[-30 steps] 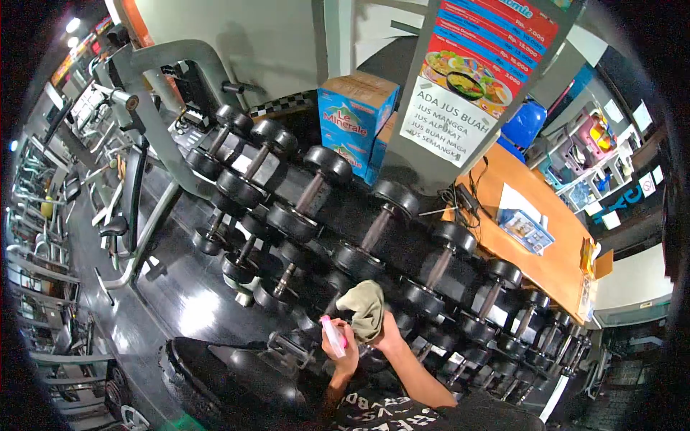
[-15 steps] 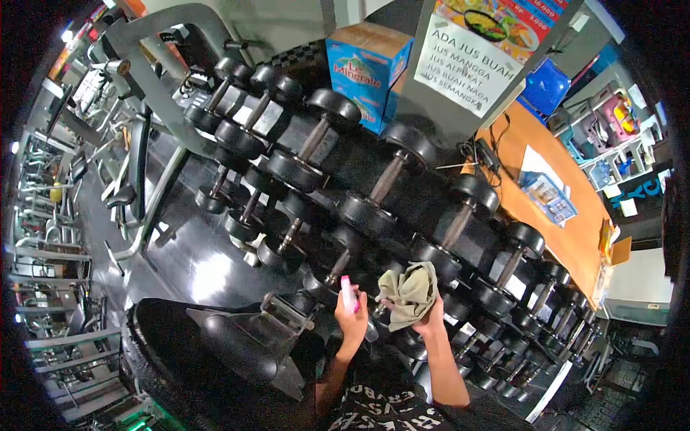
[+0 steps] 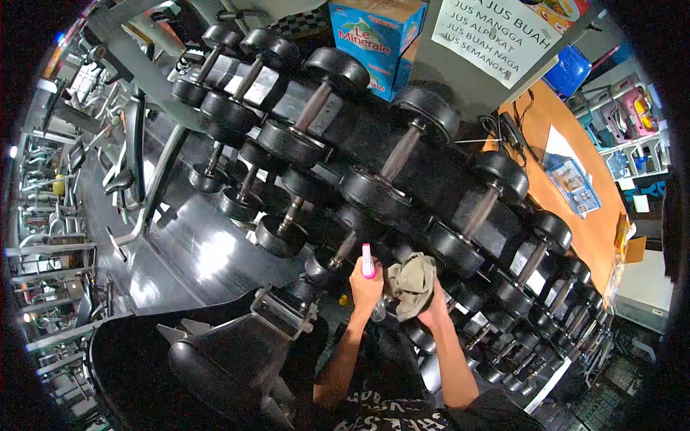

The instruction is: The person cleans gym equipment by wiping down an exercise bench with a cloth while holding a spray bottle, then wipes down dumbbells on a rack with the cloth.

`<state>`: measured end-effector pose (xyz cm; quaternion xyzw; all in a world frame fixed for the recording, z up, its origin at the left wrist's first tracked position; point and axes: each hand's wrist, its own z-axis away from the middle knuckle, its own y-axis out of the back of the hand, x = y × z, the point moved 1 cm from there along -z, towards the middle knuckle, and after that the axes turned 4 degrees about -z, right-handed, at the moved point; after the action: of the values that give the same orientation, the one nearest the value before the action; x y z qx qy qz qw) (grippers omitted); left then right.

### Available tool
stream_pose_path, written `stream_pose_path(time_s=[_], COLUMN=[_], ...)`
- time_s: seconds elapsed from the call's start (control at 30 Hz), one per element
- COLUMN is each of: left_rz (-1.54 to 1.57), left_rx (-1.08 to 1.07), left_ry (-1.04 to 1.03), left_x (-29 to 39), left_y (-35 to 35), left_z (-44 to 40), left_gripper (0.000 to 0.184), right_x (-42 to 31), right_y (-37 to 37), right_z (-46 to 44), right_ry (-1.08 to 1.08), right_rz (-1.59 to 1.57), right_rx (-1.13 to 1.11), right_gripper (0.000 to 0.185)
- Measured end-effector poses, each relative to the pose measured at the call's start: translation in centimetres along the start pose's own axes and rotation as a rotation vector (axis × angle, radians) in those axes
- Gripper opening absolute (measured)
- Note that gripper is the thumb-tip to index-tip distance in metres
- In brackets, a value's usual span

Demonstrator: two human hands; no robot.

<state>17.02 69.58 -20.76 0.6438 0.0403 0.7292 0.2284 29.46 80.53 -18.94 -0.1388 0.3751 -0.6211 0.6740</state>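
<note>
My left hand (image 3: pixel 365 291) is wrapped round a spray bottle (image 3: pixel 368 261) with a pink and white head; part of its clear body shows below the fingers. In my right hand (image 3: pixel 433 310) is a crumpled grey-green cloth (image 3: pixel 412 284), its folds hiding some of the fingers. Bottle and cloth are side by side, close together, in front of my body. Beyond them a large black dumbbell (image 3: pixel 402 154) with a worn metal handle lies on the rack, and another dumbbell (image 3: pixel 480 215) lies to the right. Neither hand visibly touches a dumbbell.
Rows of dumbbells slant across the rack. A black padded bench (image 3: pixel 215 373) stands at lower left. Behind the rack are a blue carton (image 3: pixel 370 39), a post with a paper sign (image 3: pixel 478 36) and an orange-topped table (image 3: pixel 575 165). Gym machines fill the far left.
The view has moved nearer the rack, so the dumbbells look larger. Both hands, still holding bottle and cloth, appear slightly higher, and the spray head now points more upright.
</note>
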Motion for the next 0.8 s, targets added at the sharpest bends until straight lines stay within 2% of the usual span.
stream_pose_path(time_s=[0.07,0.13,0.17,0.2,0.27,0.33,0.4,0.47,0.5,0.53,0.57,0.6,0.67,0.7,0.77,0.8], left_rz=[0.045,0.084,0.12,0.118,0.079,0.076,0.108,0.161,0.052,-0.057,0.007,0.003,-0.041,-0.043,0.012,0.042], left_rx=[-0.057,-0.021,0.015,0.017,0.049,0.046,0.097,0.1,0.146,0.191,0.197,0.198,0.241,0.243,0.193,0.166], left_ry=[0.253,0.23,0.207,0.208,0.085,0.077,0.081,0.112,0.051,-0.01,0.064,0.072,0.102,0.109,0.169,0.202], left_x=[-0.5,-0.9,-1.1,-1.5,-2.5,-2.0,-2.3,-0.9,-0.8,-0.6,-0.2,-0.5,-1.2,-1.7,-3.0,-3.1], left_y=[-0.2,-0.4,-0.4,-0.4,-0.2,0.2,0.4,0.9,1.2,1.5,1.8,1.9,2.1,2.2,2.4,2.5], left_z=[0.2,0.4,0.5,0.6,0.3,0.1,-0.2,-0.6,-0.9,-1.2,-1.5,-1.7,-1.7,-1.6,-1.3,-1.1], left_gripper=[0.014,0.015,0.016,0.016,0.02,0.022,0.022,0.022,0.022,0.022,0.02,0.02,0.021,0.021,0.028,0.031], right_x=[-0.1,0.5,1.8,1.6,1.4,4.0,4.2,3.7,5.3,7.5,9.1,9.7,10.8,11.6,13.3,13.5], right_y=[-0.1,0.6,4.1,3.3,-0.6,-1.2,-2.8,-8.3,-8.4,-7.7,-7.7,-8.8,-10.9,-12.0,-13.4,-12.8], right_z=[-1.2,-3.0,-5.9,-6.5,-8.3,-11.5,-15.0,-17.7,-20.2,-23.5,-25.6,-26.4,-27.6,-28.3,-29.2,-29.3], right_ry=[-0.016,0.053,0.129,0.126,0.198,0.728,1.009,0.328,0.325,0.678,1.027,1.017,0.378,0.369,0.334,0.325], right_rz=[0.001,0.353,0.562,0.562,1.262,1.448,1.87,1.885,1.881,1.852,1.791,1.791,1.553,1.554,2.944,2.945], right_rx=[-0.025,0.274,0.209,0.208,0.143,0.025,-0.25,-0.34,-0.34,-0.385,-0.424,-0.427,-0.292,-0.294,-0.361,-0.366], right_gripper=[0.052,0.049,0.051,0.051,0.042,0.036,0.045,0.044,0.044,0.041,0.039,0.039,0.036,0.036,0.032,0.032])
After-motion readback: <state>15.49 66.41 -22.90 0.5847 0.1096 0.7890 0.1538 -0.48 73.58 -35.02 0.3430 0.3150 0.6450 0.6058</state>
